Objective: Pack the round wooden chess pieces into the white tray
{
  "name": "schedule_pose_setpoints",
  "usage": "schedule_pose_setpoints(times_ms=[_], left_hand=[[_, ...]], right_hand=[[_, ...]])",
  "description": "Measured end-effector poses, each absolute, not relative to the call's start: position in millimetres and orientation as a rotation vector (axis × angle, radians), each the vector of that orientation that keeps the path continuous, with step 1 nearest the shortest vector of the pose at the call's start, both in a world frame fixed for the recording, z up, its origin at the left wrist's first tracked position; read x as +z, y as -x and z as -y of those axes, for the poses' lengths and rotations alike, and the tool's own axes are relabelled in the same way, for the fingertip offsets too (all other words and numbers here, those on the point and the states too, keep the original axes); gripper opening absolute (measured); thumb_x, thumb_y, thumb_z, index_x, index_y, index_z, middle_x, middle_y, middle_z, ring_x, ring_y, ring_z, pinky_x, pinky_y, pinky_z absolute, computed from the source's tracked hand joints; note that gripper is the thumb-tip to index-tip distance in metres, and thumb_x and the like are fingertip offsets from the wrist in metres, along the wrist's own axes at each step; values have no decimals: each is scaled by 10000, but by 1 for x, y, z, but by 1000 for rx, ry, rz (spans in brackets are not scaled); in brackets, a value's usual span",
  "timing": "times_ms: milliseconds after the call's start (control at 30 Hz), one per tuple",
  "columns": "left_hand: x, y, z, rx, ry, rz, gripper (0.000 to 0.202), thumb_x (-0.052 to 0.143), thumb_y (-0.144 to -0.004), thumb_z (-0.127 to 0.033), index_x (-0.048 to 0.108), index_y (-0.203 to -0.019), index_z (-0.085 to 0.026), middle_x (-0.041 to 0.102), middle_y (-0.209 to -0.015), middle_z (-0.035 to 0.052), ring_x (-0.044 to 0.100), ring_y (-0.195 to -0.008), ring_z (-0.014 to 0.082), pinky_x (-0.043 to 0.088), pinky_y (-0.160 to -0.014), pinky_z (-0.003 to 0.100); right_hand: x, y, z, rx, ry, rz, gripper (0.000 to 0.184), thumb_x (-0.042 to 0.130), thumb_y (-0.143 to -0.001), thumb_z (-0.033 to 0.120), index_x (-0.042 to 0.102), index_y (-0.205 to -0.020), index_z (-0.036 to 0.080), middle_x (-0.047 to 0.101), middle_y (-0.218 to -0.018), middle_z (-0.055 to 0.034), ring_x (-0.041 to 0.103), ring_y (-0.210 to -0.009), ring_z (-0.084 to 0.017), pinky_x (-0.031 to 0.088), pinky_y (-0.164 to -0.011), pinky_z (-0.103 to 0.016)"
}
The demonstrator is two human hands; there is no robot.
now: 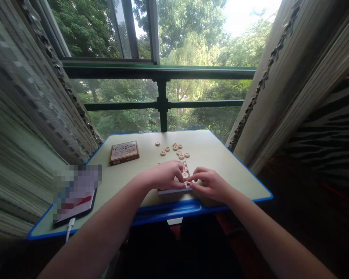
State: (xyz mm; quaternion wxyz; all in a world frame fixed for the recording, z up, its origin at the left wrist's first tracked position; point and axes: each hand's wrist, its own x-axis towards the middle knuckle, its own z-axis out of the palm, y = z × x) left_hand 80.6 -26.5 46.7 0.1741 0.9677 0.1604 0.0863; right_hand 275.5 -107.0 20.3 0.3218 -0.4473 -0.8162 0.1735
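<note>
My left hand (165,175) rests curled over a shallow box tray (170,191) near the table's front edge. Round wooden game pieces (185,173) lie in rows inside the tray. My right hand (208,183) comes in from the right, its fingertips pinched on one round piece at the tray's near right corner. The left thumb touches the same spot. Much of the tray is hidden under both hands.
Several loose round wooden pieces (173,148) lie scattered behind the tray. A brown box lid (123,152) sits at the back left. A phone (75,195) with a white cable lies at the front left. The table (221,155) has a blue rim, with a window railing (163,104) behind.
</note>
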Motion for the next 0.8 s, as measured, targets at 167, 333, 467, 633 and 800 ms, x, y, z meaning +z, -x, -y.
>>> schedule_pose_setpoints(times_ms=[167, 333, 467, 633, 800], left_hand=[[55, -78, 27, 331, -2618, -484, 236, 586, -772, -301, 727, -641, -166, 521, -675, 16, 470, -643, 102, 364, -600, 222], [47, -71, -1, 821, -2402, -881, 252, 545, -785, -322, 718, -726, -149, 604, -761, 42, 549, -691, 131, 438, -651, 246], [26, -64, -35, 1071, -2288, -1221, 308, 512, -724, -164, 692, -972, -147, 650, -952, 73, 583, -843, 166, 478, -752, 274], [4, -61, -59, 920, -2147, -1366, 362, 548, -721, -194, 664, -1061, -146, 625, -1149, 108, 602, -929, 195, 497, -796, 292], [-3, -62, -64, 796, -2159, -1393, 353, 589, -746, -310, 675, -1042, -139, 682, -1022, 92, 621, -854, 209, 495, -805, 320]], right_hand=[[20, -275, 109, 436, 1164, 2115, 183, 581, -820, 301, 714, -849, 179, 619, -808, -62, 582, -763, -146, 470, -712, -270], [28, -279, 97, 464, 1209, 2101, 197, 541, -836, 270, 710, -876, 177, 618, -825, -58, 548, -690, -122, 452, -646, -249], [44, -286, 55, 417, 1415, 2098, 210, 518, -821, 210, 709, -900, 172, 628, -889, -61, 540, -656, -108, 449, -655, -245], [59, -281, -6, 312, 1720, 2170, 205, 570, -779, 223, 714, -918, 179, 662, -955, -72, 594, -756, -145, 431, -675, -231], [44, -266, -29, 247, 1781, 2199, 213, 601, -763, 351, 720, -820, 183, 704, -877, -59, 596, -797, -184, 414, -678, -251]])
